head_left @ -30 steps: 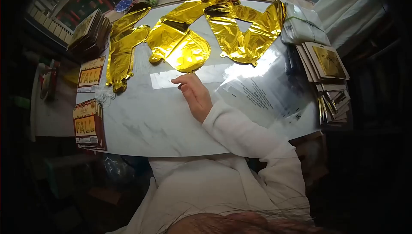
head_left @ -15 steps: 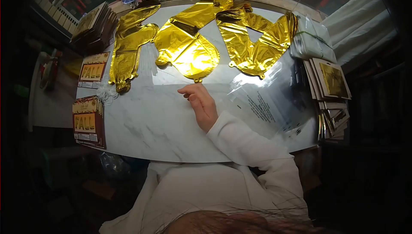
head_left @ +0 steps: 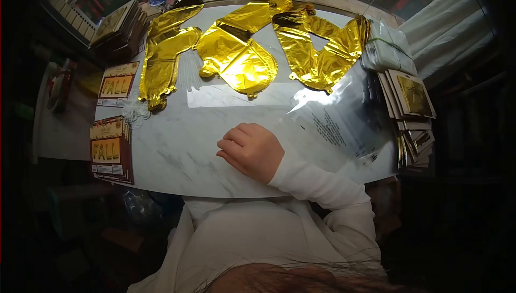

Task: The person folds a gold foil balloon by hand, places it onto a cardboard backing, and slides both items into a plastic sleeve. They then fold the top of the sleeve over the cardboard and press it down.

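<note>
My right hand [head_left: 251,152] is over the front middle of the marble-patterned table, back of the hand up and fingers curled in. Nothing shows in it, though its palm is hidden. Beyond it lies a strip of clear film [head_left: 236,97]. Farther back are gold foil letter balloons: one on the left [head_left: 160,62], one in the middle [head_left: 244,64] and a stack on the right [head_left: 325,62], all flat. To the hand's right, clear plastic bags [head_left: 328,123] with black print lie on the table. My left hand is out of sight.
FALL-printed packages [head_left: 111,148] line the left edge, near white string [head_left: 136,111]. Cards with gold foil [head_left: 413,102] are stacked at the right edge, below a tied white bundle [head_left: 388,48]. More cards [head_left: 114,27] stand back left. A curtain [head_left: 449,29] hangs right.
My right hand has drawn back from beside the middle balloon toward the table's front edge. It has turned back up, with its fingers curling in more. The balloons lie as before.
</note>
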Motion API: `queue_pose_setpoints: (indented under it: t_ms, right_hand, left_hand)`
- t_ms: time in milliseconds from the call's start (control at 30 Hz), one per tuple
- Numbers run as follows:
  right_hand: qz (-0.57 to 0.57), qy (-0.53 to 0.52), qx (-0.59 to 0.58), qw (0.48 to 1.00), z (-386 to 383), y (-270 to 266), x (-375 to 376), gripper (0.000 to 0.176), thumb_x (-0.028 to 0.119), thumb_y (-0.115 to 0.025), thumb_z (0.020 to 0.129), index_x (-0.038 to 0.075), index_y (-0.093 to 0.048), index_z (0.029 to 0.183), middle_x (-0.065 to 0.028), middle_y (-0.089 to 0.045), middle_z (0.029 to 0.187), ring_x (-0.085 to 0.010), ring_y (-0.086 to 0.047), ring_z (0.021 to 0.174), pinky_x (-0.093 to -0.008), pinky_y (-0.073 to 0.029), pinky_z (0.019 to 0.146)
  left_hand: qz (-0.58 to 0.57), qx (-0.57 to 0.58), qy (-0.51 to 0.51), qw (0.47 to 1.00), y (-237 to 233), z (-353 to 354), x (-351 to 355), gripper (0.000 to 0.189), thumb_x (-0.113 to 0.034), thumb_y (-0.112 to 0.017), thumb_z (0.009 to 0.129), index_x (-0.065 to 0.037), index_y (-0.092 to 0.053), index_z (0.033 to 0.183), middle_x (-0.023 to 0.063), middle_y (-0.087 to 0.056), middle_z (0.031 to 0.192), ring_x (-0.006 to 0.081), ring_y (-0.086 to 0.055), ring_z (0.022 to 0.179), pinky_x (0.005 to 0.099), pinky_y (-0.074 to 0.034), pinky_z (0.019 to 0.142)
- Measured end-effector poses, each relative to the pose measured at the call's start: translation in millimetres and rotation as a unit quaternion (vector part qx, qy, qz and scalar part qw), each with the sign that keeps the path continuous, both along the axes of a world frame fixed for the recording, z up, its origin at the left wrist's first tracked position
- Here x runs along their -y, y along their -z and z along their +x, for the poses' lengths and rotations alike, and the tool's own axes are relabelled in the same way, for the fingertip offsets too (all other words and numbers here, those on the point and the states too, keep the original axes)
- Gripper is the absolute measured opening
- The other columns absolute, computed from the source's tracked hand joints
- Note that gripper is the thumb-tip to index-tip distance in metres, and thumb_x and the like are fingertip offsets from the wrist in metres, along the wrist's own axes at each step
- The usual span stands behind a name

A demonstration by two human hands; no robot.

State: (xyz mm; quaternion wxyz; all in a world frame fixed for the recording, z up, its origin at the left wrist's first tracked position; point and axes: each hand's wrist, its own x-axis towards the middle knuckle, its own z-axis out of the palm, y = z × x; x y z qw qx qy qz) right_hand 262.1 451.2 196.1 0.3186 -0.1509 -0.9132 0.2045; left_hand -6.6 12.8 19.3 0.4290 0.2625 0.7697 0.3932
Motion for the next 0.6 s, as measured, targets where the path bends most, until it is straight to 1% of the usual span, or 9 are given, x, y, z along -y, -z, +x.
queue_pose_setpoints:
  t_ms: [100,167,200,233,400,467,500,533,600]
  right_hand:
    - [0.024,0.078,0.054,0.995,26.6,-26.6,-14.2,0.016,0.016,-0.082,0.087,0.009,-0.071,0.094,-0.0049,-0.069,0.092,-0.0272,-0.068,0.085,-0.0396,-0.056,0.073]
    - [0.059,0.168,0.12,0.977,47.3,-32.5,-41.4,0.013,0.017,-0.08,0.089,0.009,-0.072,0.094,-0.0066,-0.07,0.091,-0.0289,-0.069,0.086,-0.041,-0.056,0.073]
    - [0.056,0.215,0.181,0.958,57.8,-31.1,-58.7,0.011,0.019,-0.078,0.091,0.009,-0.075,0.095,-0.0079,-0.071,0.092,-0.0301,-0.07,0.087,-0.0424,-0.057,0.074]
    - [0.046,0.245,0.21,0.945,71.2,-15.9,-83.4,0.012,0.021,-0.076,0.093,0.009,-0.076,0.095,-0.0084,-0.071,0.092,-0.0307,-0.07,0.089,-0.0435,-0.057,0.075]
    - [0.087,0.322,0.356,0.873,102.6,20.1,-152.9,0.018,0.024,-0.071,0.095,0.007,-0.076,0.094,-0.0124,-0.072,0.093,-0.0344,-0.072,0.09,-0.0474,-0.058,0.077]
    - [0.102,0.313,0.383,0.863,106.2,34.8,-161.6,0.018,0.024,-0.071,0.094,0.007,-0.076,0.092,-0.0128,-0.072,0.093,-0.0345,-0.073,0.089,-0.0473,-0.058,0.077]
    - [0.113,0.308,0.41,0.851,106.2,40.3,-166.1,0.018,0.023,-0.07,0.094,0.006,-0.076,0.09,-0.0131,-0.073,0.093,-0.0346,-0.074,0.087,-0.0473,-0.059,0.078]
    - [0.117,0.308,0.41,0.851,105.9,45.9,-169.8,0.018,0.023,-0.07,0.094,0.006,-0.076,0.09,-0.0131,-0.073,0.093,-0.0346,-0.074,0.087,-0.0473,-0.059,0.078]
    - [0.15,0.29,0.435,0.839,106.8,52.1,-174.6,0.016,0.021,-0.07,0.091,0.007,-0.076,0.086,-0.0133,-0.074,0.092,-0.0348,-0.075,0.085,-0.0473,-0.059,0.078]
  left_hand:
    - [-0.045,-0.116,0.191,0.974,43.2,-40.1,0.3,0.035,-0.019,-0.071,0.1,-0.002,-0.059,0.128,0.0148,-0.068,0.103,0.0261,-0.066,0.086,0.0387,-0.053,0.078]
    - [0.021,-0.219,0.322,0.921,64.7,-63.3,-11.7,0.032,-0.018,-0.07,0.1,-0.002,-0.06,0.126,0.015,-0.07,0.1,0.0259,-0.067,0.083,0.0384,-0.053,0.076]
    - [0.173,-0.303,0.301,0.888,-12.9,-21.4,-65.5,0.028,-0.01,-0.072,0.096,-0.003,-0.06,0.121,0.0133,-0.067,0.094,0.0259,-0.065,0.078,0.0372,-0.051,0.072]
    - [0.306,-0.406,0.259,0.821,-98.2,24.2,-125.3,0.028,-0.001,-0.074,0.092,-0.005,-0.061,0.116,0.0115,-0.065,0.088,0.0259,-0.062,0.072,0.0361,-0.049,0.067]
    - [0.469,-0.376,0.174,0.78,-160.2,68.2,-234.9,0.04,0.009,-0.075,0.086,-0.005,-0.057,0.119,0.0117,-0.063,0.097,0.0261,-0.058,0.074,0.0368,-0.05,0.068]
    - [0.479,-0.287,0.185,0.809,-172.5,89.6,-284.4,0.046,0.01,-0.077,0.084,-0.007,-0.06,0.123,0.0114,-0.063,0.107,0.0241,-0.061,0.081,0.0347,-0.052,0.073]
    - [0.467,-0.281,0.19,0.817,-179.3,101.1,-310.3,0.047,0.004,-0.082,0.079,-0.008,-0.064,0.121,0.0097,-0.066,0.107,0.0267,-0.064,0.088,0.0372,-0.054,0.079]
    - [0.453,-0.283,0.211,0.819,-168.6,112.6,-336.2,0.048,0.0,-0.081,0.083,-0.011,-0.065,0.126,0.0112,-0.064,0.115,0.028,-0.065,0.101,0.0386,-0.055,0.087]
    - [0.431,-0.325,0.298,0.787,-158.3,130.5,-394.0,0.046,-0.017,-0.081,0.088,-0.013,-0.064,0.13,0.0125,-0.062,0.128,0.0312,-0.061,0.12,0.0507,-0.049,0.105]
